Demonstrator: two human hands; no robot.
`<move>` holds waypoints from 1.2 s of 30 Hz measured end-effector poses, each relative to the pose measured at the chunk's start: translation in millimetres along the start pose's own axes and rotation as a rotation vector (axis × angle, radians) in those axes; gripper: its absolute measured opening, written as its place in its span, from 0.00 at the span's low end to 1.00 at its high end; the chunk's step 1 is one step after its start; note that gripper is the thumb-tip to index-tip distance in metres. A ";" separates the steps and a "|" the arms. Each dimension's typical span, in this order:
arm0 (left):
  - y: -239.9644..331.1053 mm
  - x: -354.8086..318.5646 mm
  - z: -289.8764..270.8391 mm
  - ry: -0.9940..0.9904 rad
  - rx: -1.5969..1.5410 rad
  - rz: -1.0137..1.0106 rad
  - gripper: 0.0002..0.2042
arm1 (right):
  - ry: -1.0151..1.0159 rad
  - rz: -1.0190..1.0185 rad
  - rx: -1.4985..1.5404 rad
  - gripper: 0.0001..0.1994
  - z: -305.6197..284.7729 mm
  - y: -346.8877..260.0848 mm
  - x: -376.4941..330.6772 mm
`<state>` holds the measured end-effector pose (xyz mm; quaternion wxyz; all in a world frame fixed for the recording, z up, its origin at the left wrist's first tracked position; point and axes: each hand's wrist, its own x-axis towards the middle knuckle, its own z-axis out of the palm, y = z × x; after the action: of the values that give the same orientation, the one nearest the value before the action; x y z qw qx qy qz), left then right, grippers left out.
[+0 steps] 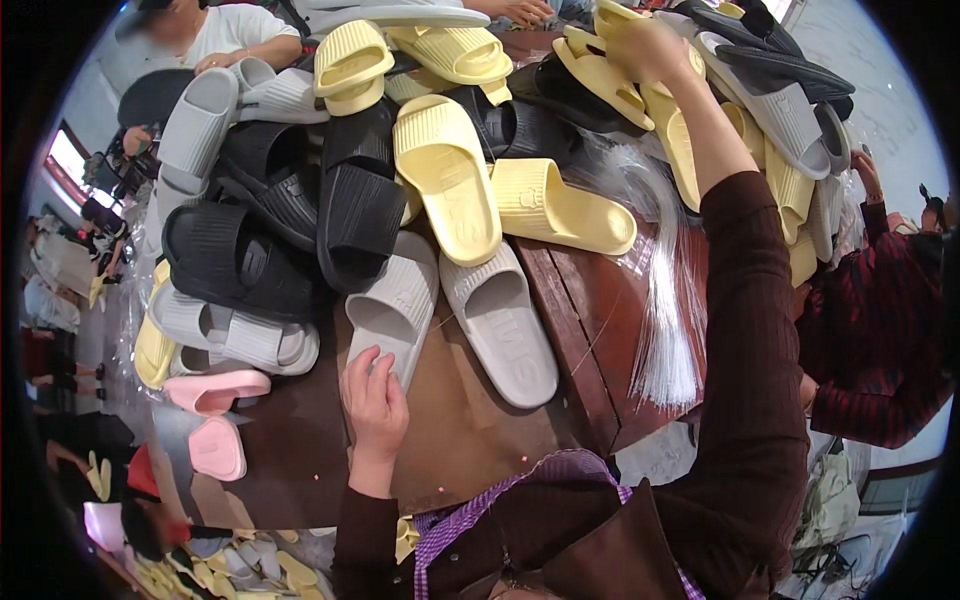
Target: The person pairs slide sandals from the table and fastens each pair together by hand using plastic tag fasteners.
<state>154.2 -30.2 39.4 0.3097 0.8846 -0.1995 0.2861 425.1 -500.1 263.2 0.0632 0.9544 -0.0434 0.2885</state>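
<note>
My left hand (376, 405) hovers at the heel end of a grey slide slipper (392, 305), its fingers loosely bent and apart. I cannot tell whether the fingertips touch the slipper. To its right, another grey slipper (505, 330) rests near a yellow slipper (452, 180), both sole down. My right arm stretches far across the table, and my right hand (650, 50) is over yellow slippers (603, 82) at the back right. That hand is blurred, so its grip does not show. A bundle of clear plastic strands (665, 340) lies left of my right forearm.
Black slippers (360, 200) and grey ones crowd the brown table (480, 440). Two pink slippers (218, 447) lie at the left edge. More grey slippers (780, 115) pile up at the back right. People stand across the table (235, 35) and at the right (880, 330).
</note>
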 end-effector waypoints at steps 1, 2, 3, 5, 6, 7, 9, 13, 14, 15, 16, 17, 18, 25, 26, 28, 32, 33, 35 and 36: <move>0.4 0.7 -0.3 0.005 -0.003 0.005 0.15 | 0.044 0.022 0.051 0.14 1.1 4.1 0.0; 1.1 0.5 -1.0 0.009 0.001 0.001 0.15 | 0.046 0.017 0.054 0.14 3.5 7.0 -1.5; 0.1 -0.1 -1.6 0.011 0.003 0.004 0.15 | 0.026 -0.022 -0.036 0.14 4.9 2.6 -3.9; -1.6 -0.6 -2.7 0.016 0.010 0.010 0.15 | -0.008 -0.099 -0.215 0.13 5.6 -6.3 -6.3; -2.0 0.5 -2.4 0.024 0.019 0.006 0.15 | -0.002 -0.106 -0.208 0.13 4.4 -9.7 -7.0; -1.6 2.4 -1.1 0.037 0.004 0.006 0.15 | -0.018 -0.091 -0.212 0.12 3.1 -12.5 -9.1; -2.3 2.1 -2.2 0.062 -0.014 0.000 0.14 | -0.053 -0.068 -0.210 0.12 -1.0 -29.3 -17.3; 0.1 4.7 0.0 0.080 -0.038 0.011 0.13 | 0.112 -0.051 -0.051 0.11 -17.7 -36.6 -29.0; -0.7 6.4 -0.5 0.094 -0.039 0.029 0.13 | 0.133 -0.044 -0.055 0.11 -16.5 -36.3 -29.9; 0.0 2.4 -2.1 0.090 -0.029 0.029 0.13 | 0.066 -0.043 0.006 0.11 -11.4 -40.6 -32.1; -1.1 0.0 2.8 0.090 -0.033 0.038 0.13 | 0.007 -0.036 0.053 0.11 -9.8 -40.4 -32.1; -2.9 -2.4 0.3 0.094 -0.012 0.038 0.13 | 0.036 -0.052 0.059 0.10 -14.6 -64.6 -39.3; -5.2 -4.2 -3.2 0.119 -0.005 0.060 0.13 | 0.066 -0.067 0.064 0.10 -16.5 -93.0 -48.9; 2.0 -5.2 -6.1 0.089 -0.032 0.048 0.14 | -0.035 -0.430 0.699 0.08 -20.2 -192.8 -99.6; 1.9 -4.0 -5.3 0.093 -0.039 0.051 0.15 | -0.067 -0.493 0.695 0.10 -19.2 -206.8 -106.0; 0.4 -3.7 -3.7 0.100 -0.048 0.042 0.15 | -0.224 -0.568 0.608 0.14 -29.1 -239.4 -121.9; -0.3 -0.6 -1.0 0.079 -0.063 0.034 0.14 | -0.239 -0.585 0.700 0.18 -25.9 -271.5 -150.4; -0.4 -0.7 -1.0 0.077 -0.063 0.037 0.14 | -0.258 -0.564 0.694 0.19 -26.1 -276.3 -154.6; -0.4 -1.2 -1.1 0.076 -0.056 0.030 0.14 | -0.247 -0.538 0.718 0.20 -25.0 -280.7 -158.1; -0.5 -1.4 -1.2 0.076 -0.053 0.026 0.14 | -0.237 -0.516 0.742 0.21 -24.4 -282.2 -159.0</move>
<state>152.9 -28.8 39.0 0.3367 0.8619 -0.2065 0.3181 313.5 -210.3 167.9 -0.2179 0.9185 0.2947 0.1482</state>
